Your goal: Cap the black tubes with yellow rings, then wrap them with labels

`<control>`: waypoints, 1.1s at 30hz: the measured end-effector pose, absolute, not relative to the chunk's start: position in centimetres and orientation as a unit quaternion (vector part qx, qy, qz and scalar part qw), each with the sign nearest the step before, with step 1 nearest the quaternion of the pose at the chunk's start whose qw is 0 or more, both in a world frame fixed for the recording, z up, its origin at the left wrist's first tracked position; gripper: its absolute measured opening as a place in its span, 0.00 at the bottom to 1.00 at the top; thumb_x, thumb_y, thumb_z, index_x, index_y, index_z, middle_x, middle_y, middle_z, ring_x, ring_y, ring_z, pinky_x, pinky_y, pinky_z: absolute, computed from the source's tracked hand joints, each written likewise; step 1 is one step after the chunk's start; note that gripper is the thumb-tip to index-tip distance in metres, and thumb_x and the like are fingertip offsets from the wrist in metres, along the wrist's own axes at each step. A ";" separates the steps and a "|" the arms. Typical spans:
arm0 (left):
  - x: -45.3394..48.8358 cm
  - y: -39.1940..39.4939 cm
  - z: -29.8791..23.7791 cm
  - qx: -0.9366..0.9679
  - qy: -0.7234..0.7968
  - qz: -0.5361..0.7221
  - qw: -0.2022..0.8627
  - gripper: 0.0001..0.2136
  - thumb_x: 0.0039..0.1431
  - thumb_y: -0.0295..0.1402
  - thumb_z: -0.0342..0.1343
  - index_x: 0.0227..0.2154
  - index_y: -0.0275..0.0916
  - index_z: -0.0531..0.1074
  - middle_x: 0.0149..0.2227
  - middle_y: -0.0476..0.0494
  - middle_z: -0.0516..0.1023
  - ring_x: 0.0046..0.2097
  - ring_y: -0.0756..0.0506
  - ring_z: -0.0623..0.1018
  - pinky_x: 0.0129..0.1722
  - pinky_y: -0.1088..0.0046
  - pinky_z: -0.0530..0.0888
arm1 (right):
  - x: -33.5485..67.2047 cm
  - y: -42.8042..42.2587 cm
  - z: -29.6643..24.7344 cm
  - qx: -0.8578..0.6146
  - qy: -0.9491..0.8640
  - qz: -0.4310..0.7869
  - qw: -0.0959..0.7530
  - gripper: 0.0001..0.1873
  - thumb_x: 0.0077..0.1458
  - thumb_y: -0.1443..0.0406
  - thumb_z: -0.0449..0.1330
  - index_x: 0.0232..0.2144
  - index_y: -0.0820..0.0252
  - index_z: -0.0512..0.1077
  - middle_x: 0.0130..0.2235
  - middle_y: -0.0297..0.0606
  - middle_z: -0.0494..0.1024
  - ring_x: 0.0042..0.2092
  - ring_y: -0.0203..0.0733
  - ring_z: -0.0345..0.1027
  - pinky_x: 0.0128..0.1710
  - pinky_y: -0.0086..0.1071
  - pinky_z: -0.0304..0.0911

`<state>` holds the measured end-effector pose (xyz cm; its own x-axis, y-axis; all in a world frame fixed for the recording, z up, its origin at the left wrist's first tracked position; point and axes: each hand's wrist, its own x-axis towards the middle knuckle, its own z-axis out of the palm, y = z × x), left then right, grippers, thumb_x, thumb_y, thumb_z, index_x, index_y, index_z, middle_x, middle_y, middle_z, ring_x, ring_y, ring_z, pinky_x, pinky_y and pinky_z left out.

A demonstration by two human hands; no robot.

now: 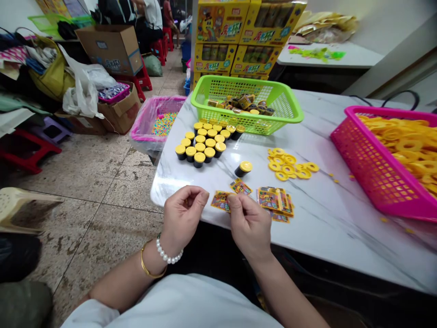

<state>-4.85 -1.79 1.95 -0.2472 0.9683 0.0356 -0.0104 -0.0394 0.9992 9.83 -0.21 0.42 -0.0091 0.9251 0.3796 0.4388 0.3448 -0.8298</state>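
Note:
My right hand [251, 223] pinches the edge of a small printed orange-and-purple label [220, 200] between thumb and index finger. To its left, my left hand [185, 217] is closed, thumb against forefinger; whatever it may hold is too small to make out. Another printed label [241, 186] lies just beyond my right hand, and a stack of them [274, 200] sits to its right. One black cup with a yellow lid [243, 169] stands alone behind the labels. Several more such cups [200, 152] are grouped upright at the table's left.
A green basket [249, 119] holding wrapped cups stands at the back of the marble-patterned table [327, 218]. Yellow plastic rings [288, 169] lie right of centre. A pink basket [382, 173] full of yellow pieces is at the right. Beside the table's left edge, a pink-rimmed bin [136, 132] contains colourful beads.

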 end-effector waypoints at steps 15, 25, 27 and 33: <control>-5.1 -2.5 1.8 0.504 0.544 0.575 0.346 0.05 0.58 0.33 0.63 0.31 0.37 0.80 0.31 0.44 0.78 0.33 0.50 0.76 0.30 0.76 0.72 | 9.4 -0.2 -0.2 -0.477 -0.712 0.177 0.484 0.21 0.66 0.65 0.55 0.20 0.56 0.60 0.21 0.29 0.61 0.24 0.33 0.57 0.25 0.30 0.54; -6.0 -1.7 1.7 0.368 0.554 0.529 0.527 0.09 0.50 0.36 0.68 0.28 0.35 0.80 0.19 0.50 0.74 0.17 0.55 0.66 0.16 0.80 0.62 | 9.9 1.3 0.5 -0.418 -0.790 0.129 0.430 0.15 0.67 0.66 0.54 0.26 0.58 0.70 0.25 0.34 0.72 0.28 0.36 0.67 0.30 0.30 0.63; -6.5 -1.2 1.8 0.311 0.530 0.511 0.602 0.11 0.49 0.37 0.68 0.30 0.33 0.79 0.20 0.49 0.75 0.14 0.57 0.64 0.13 0.82 0.57 | 11.1 3.6 1.1 -0.441 -0.794 0.072 0.413 0.10 0.65 0.62 0.57 0.33 0.59 0.75 0.35 0.43 0.78 0.37 0.43 0.72 0.39 0.36 0.68; -7.3 0.8 2.7 0.189 0.452 0.521 0.699 0.07 0.50 0.27 0.68 0.31 0.29 0.78 0.23 0.47 0.77 0.15 0.59 0.63 0.10 0.87 0.50 | 14.1 10.0 2.5 -0.569 -0.749 0.113 0.320 0.13 0.50 0.64 0.65 0.39 0.61 0.79 0.45 0.51 0.80 0.44 0.56 0.73 0.51 0.54 0.66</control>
